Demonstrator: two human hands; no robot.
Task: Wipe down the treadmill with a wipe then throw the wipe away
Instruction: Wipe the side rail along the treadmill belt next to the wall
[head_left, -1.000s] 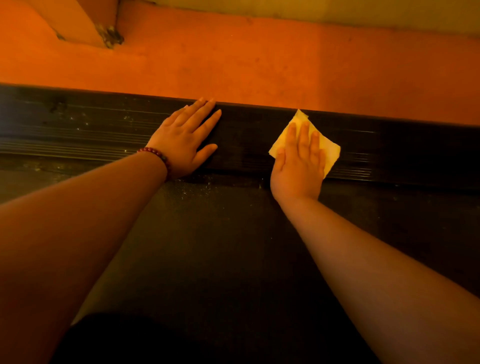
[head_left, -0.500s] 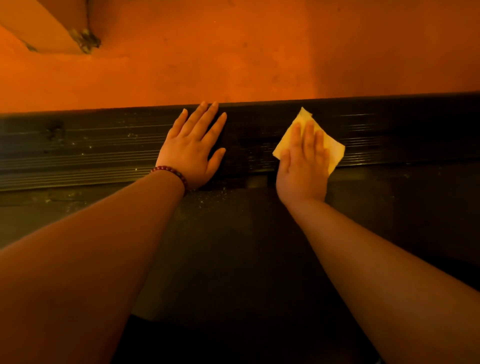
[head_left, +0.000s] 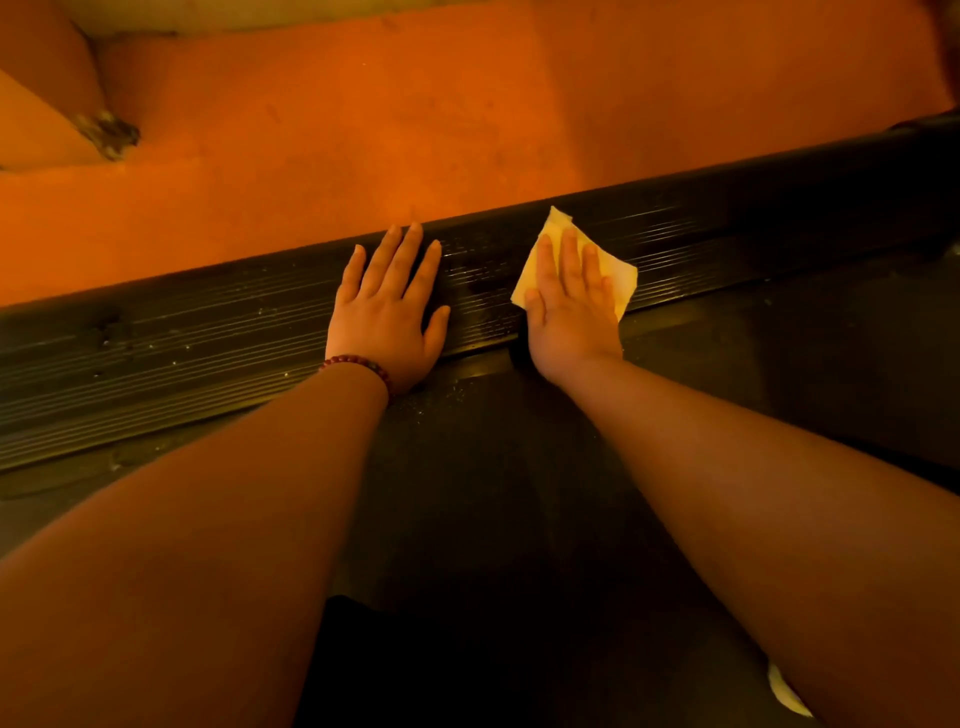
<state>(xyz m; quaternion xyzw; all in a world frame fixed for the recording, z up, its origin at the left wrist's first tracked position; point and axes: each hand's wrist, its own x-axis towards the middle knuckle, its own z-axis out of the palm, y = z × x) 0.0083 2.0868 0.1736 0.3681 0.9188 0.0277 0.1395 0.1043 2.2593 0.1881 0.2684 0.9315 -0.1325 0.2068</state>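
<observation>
The treadmill's dark ribbed side rail (head_left: 182, 343) runs across the view, rising to the right, with the black belt (head_left: 493, 467) below it. A pale yellow wipe (head_left: 621, 273) lies flat on the rail. My right hand (head_left: 569, 306) presses on it with straight fingers and covers most of it. My left hand (head_left: 387, 306), with a bead bracelet at the wrist, rests flat on the rail just left of the wipe, fingers spread.
Orange floor (head_left: 415, 119) lies beyond the rail. A pale wall corner or post base (head_left: 47, 104) stands at the top left. Dust specks dot the rail and belt edge. A small pale scrap (head_left: 787, 693) shows at the bottom right.
The view has tilted, so the rail now slopes up to the right. Both hands stay flat on the rail, the right hand still on the wipe.
</observation>
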